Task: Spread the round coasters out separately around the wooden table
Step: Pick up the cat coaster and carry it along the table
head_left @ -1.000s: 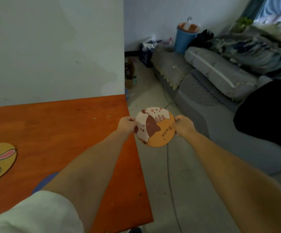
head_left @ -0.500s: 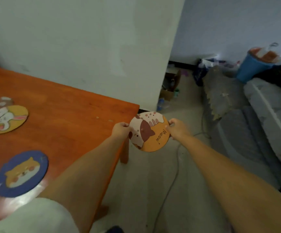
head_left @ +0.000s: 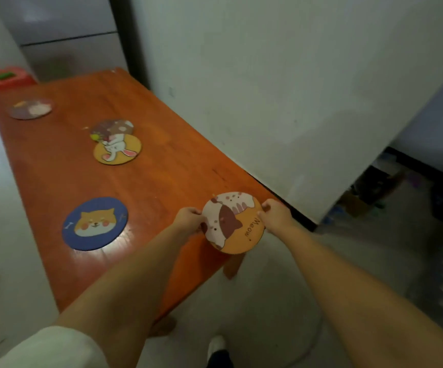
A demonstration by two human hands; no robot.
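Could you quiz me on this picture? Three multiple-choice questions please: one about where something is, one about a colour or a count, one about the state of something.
1. Where is the cat coaster?
A. flat in the middle of the table
B. held over the table's near corner
C. on the floor

2. What is the background colour of the dog coaster?
A. dark blue
B. green
C. white

3. How does the rabbit coaster lie?
A. alone, apart from the others
B. standing on its edge
C. overlapping the mushroom coaster

Answers:
1 B, the left hand and right hand pinch its opposite edges there.
2 A, dark blue surrounds the dog's face.
3 C, the rabbit coaster covers the other's near edge.
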